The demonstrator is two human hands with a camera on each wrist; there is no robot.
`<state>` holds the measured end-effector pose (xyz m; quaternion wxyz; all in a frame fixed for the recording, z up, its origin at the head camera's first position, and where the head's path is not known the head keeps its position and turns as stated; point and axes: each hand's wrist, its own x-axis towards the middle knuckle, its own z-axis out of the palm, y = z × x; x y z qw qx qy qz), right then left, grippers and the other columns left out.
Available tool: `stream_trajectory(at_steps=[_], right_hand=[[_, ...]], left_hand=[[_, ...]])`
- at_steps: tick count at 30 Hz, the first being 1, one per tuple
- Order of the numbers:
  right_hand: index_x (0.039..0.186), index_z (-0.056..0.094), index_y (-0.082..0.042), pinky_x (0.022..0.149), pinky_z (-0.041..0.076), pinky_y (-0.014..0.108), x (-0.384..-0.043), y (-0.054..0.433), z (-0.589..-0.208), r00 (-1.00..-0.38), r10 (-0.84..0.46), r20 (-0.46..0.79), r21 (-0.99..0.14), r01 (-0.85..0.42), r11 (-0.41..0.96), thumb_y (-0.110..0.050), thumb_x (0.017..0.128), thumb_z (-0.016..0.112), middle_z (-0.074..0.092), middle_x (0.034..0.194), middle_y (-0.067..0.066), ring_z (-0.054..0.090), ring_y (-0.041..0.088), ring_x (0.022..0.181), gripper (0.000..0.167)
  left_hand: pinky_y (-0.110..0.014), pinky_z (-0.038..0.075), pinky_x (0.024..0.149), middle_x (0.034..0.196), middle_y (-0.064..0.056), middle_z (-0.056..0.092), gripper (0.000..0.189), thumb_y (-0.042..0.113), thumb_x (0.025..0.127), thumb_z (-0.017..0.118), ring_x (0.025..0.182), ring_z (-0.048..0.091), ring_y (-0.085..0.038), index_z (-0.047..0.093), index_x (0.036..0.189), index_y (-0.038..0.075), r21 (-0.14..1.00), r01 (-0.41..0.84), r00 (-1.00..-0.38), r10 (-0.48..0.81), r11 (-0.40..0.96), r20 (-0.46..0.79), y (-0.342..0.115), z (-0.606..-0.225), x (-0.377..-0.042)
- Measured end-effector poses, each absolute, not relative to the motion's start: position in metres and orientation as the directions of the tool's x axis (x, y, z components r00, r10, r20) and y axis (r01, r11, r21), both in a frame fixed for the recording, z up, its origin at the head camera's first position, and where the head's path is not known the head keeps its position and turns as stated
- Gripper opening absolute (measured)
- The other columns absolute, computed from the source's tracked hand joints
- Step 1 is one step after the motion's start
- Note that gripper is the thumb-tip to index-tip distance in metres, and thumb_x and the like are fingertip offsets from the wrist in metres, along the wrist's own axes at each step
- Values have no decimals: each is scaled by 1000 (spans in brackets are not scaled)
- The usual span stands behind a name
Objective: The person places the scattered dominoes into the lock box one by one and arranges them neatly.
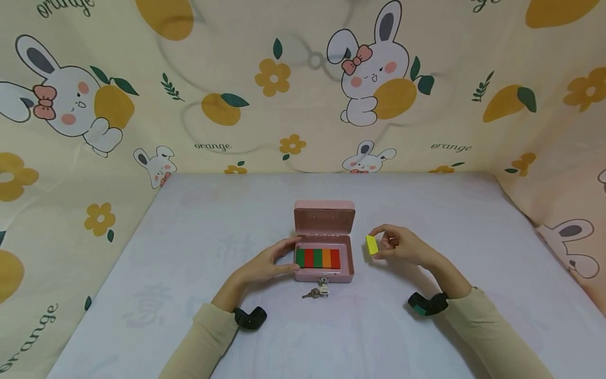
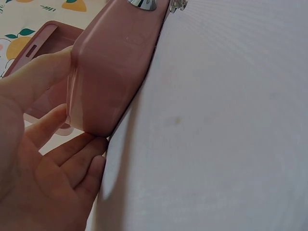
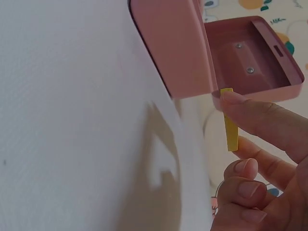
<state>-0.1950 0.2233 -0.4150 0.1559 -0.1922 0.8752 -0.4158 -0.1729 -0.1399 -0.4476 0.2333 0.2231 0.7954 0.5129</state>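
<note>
A pink metal cash box [image 1: 351, 263] stands on the table with its lid [image 1: 324, 221] raised at the back. Inside, green, red and orange blocks [image 1: 318, 258] lie side by side in a row, with a bare strip to their right. My left hand [image 1: 265, 263] holds the box by its left end, thumb near the front corner and fingers toward the back. To the right of the box, my right hand [image 1: 404, 246] pinches a yellow block [image 1: 371, 245] between thumb and finger, above the table. The right wrist view shows that yellow block [image 3: 231, 125] edge-on.
A lock [image 1: 324, 287] sits at the front of the box, with keys [image 1: 311, 293] beside it on the white table [image 1: 303, 337]. Patterned cloth [image 1: 303, 116] rises behind the table and along both sides. Each wrist wears a black device [image 1: 251, 318].
</note>
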Motion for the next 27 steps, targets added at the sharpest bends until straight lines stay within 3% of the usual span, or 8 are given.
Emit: stream_trajectory(at_steps=[27], right_hand=[[116, 58, 0, 57, 38, 19, -184, 206, -411, -867, -487, -102, -795, -224, 564, -15, 79, 78, 45, 74, 1, 45, 8, 66, 45]], left_hand=[[-54, 20, 123, 162, -7, 24, 69, 23, 92, 65, 150, 24, -32, 30, 151, 20, 917, 125, -790, 597, 379, -139, -140, -449, -173]])
